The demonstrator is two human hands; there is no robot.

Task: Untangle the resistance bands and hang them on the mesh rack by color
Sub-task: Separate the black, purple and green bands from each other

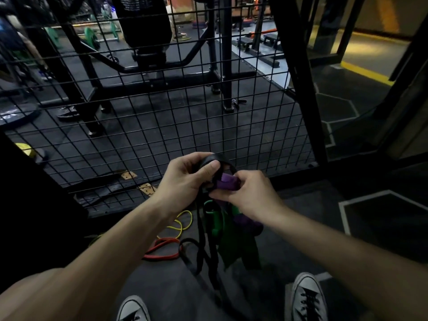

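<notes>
Two hands work the knot in front of the mesh rack point(162, 107): our left hand point(185, 179) curls round the black band point(209, 159), our right hand point(245, 195) pinches the purple band point(225, 183). Green band point(228, 242) dangles below; red band point(165, 250) and yellow band point(181, 224) lie on the floor. We should ease purple through the black loop slowly, not yank.

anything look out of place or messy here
Yes. The black band, purple band and green band are knotted into one clump held by the left hand and right hand. A red band and yellow band lie on the floor; none visibly hangs on the mesh rack.
</notes>
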